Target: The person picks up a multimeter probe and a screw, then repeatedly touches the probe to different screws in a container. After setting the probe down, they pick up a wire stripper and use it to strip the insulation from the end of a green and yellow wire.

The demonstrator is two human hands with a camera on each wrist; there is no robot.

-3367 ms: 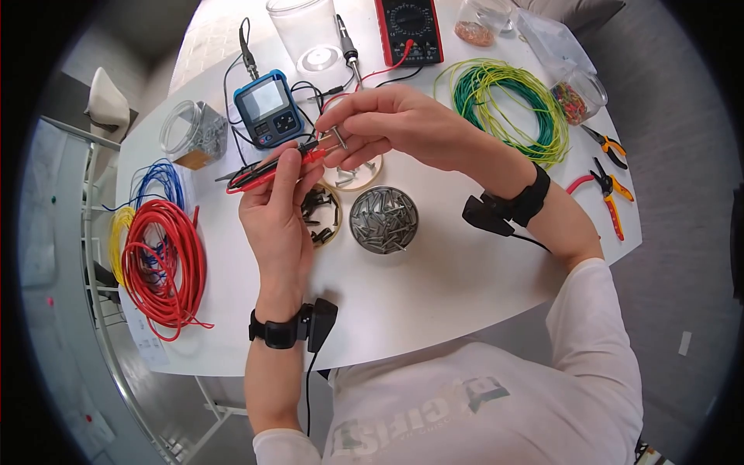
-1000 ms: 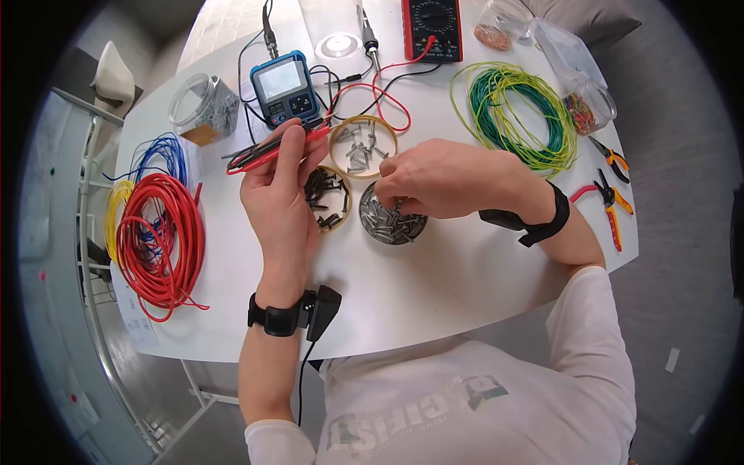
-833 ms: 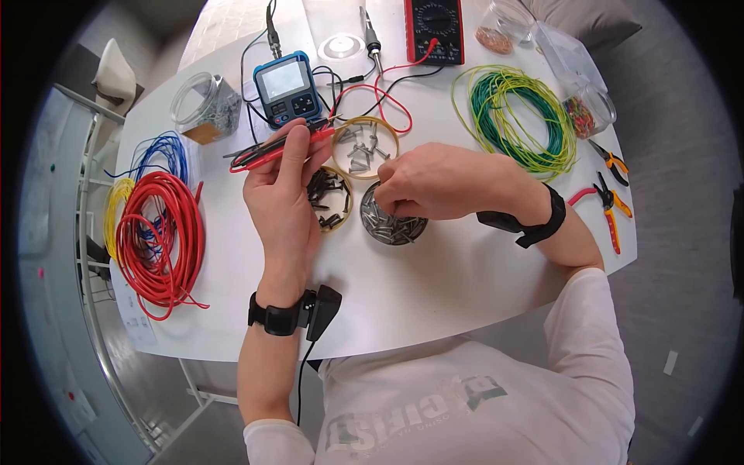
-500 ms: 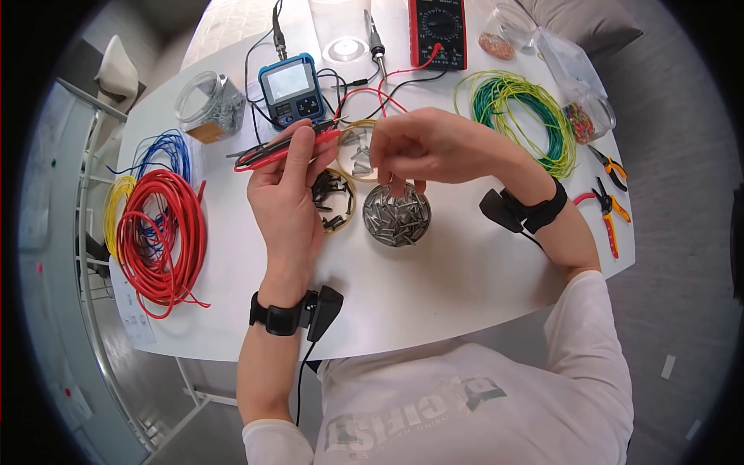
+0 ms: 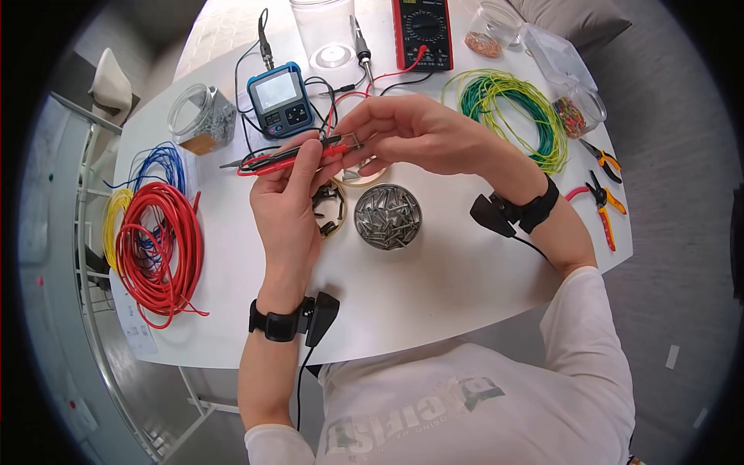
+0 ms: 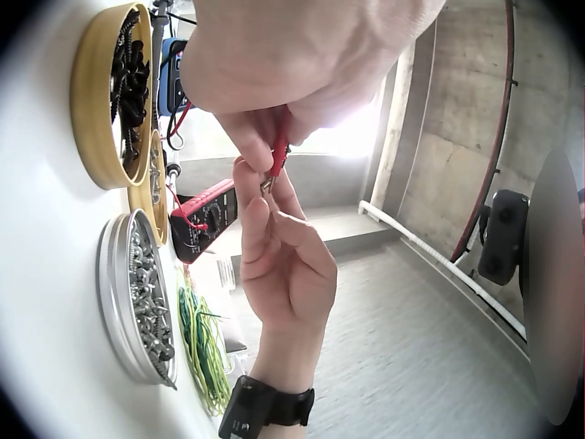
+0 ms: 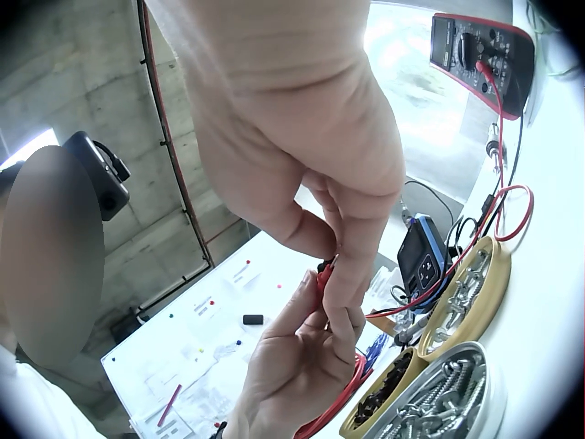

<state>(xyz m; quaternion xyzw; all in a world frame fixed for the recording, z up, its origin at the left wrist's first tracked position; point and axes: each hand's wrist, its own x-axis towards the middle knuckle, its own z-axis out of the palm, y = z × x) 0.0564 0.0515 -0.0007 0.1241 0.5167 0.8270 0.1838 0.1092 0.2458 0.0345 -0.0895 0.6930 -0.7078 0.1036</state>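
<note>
Gripping two probes (image 5: pixel 273 163): left hand (image 5: pixel 287 203), fingers curled.
Probes' long axis runs crosswise above the table (image 5: pixel 457 279), tips toward the right hand (image 5: pixel 422 136), which pinches a screw (image 5: pixel 357 142); left thumb hides the probes' middle; tip contact is hard to make out.

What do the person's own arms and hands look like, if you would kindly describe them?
The left hand and right hand are gloveless. Each arm has a black wrist strap bearing a boxy black device, with a thin black cable trailing from it. The white sleeves are roughly elbow-length.
</note>
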